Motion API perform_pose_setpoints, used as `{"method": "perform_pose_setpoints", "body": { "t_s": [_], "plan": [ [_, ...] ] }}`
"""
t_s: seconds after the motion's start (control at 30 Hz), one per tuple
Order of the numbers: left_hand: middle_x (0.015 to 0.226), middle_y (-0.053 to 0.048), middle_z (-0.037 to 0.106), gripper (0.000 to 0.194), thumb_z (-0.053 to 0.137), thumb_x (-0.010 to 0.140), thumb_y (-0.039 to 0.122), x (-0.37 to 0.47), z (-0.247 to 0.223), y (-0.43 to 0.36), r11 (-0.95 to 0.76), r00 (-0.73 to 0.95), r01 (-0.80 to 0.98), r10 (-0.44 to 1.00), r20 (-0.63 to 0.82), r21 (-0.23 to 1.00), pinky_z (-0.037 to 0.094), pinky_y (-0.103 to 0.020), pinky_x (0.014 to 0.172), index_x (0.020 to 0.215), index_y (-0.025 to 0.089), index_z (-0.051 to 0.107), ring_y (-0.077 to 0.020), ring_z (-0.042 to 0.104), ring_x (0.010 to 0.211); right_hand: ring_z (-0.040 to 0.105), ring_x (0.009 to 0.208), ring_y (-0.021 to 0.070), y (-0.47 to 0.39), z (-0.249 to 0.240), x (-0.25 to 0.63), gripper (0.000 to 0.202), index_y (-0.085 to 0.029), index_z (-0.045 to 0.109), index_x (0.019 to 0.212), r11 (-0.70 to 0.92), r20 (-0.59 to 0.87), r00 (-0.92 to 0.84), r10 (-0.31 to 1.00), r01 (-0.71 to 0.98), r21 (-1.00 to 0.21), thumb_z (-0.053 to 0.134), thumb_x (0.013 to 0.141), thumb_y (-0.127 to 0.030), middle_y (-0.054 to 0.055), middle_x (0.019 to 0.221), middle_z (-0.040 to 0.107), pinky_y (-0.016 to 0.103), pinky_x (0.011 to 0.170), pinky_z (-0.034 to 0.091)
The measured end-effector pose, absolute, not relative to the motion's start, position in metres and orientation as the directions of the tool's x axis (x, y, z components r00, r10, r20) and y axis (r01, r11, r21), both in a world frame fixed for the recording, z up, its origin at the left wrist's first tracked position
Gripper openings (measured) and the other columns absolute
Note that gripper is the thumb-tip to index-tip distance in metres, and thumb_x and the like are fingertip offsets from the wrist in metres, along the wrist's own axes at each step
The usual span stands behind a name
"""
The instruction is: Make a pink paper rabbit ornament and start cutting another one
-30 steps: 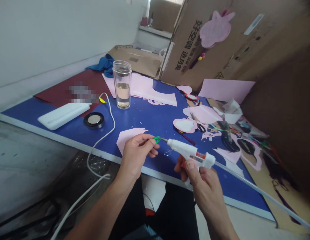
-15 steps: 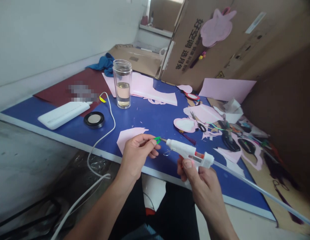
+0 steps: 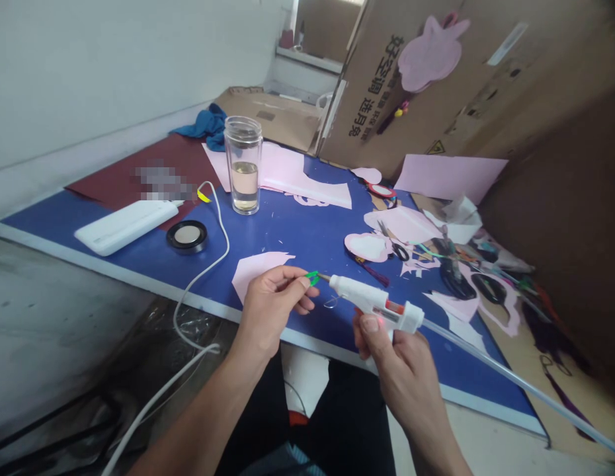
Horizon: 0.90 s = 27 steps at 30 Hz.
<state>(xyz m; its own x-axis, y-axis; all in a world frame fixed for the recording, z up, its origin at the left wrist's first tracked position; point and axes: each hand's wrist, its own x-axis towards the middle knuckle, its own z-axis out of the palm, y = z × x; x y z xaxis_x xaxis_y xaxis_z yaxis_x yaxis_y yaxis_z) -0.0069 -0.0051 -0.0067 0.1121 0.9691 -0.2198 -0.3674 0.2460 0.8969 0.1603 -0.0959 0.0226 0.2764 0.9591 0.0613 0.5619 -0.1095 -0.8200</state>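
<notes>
Between the thumb and fingers of my left hand (image 3: 272, 301) is a small green piece (image 3: 313, 277). My right hand (image 3: 399, 347) is wrapped round the handle of a white glue gun (image 3: 369, 299), a clear glue stick (image 3: 516, 378) sticking out of its back. The gun's metal nozzle points left and meets or nearly meets the green piece; the exact contact is too small to tell. A thin loop of wire or thread hangs just below the nozzle. Under and behind my left hand lies a pink paper piece (image 3: 255, 268) on the blue table (image 3: 297, 231).
A glass jar (image 3: 244, 178) of liquid stands at the back. On the left are a white power bank (image 3: 126, 227), a black round lid (image 3: 187, 236) and a white cable (image 3: 188, 291). Scissors (image 3: 394, 241), pink cut-outs and scraps crowd the right. Cardboard (image 3: 371, 86) rises behind.
</notes>
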Motion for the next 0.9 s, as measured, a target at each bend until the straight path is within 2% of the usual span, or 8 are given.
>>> {"method": "perform_pose_setpoints", "body": {
  "t_s": [0.57,0.9],
  "plan": [
    [0.071,-0.006,0.078,0.015,0.081,0.078,0.030,-0.0061,-0.0093,-0.0059,0.253,0.123,-0.370,0.967,-0.223,0.894,0.051,-0.024,0.055,0.086,0.018,0.076,-0.0140,0.067,0.057,0.047,0.059,0.0163,-0.1007,0.0213,0.1611,0.063,-0.023,0.049,0.061,-0.110,0.056,0.274,0.960,0.553,-0.826,0.049,0.104,-0.069,0.001,0.060,0.050,0.027,0.052,0.036],
    [0.071,-0.006,0.078,0.014,0.081,0.077,0.029,-0.0047,-0.0098,-0.0066,0.263,0.128,-0.369,0.964,-0.232,0.891,0.051,-0.025,0.055,0.085,0.018,0.076,-0.0146,0.067,0.057,0.043,0.055,0.0152,-0.1003,0.0220,0.1589,0.065,-0.023,0.048,0.059,-0.133,0.037,0.291,0.956,0.543,-0.829,0.048,0.102,-0.072,0.001,0.057,0.046,0.027,0.048,0.034]
  ]
}}
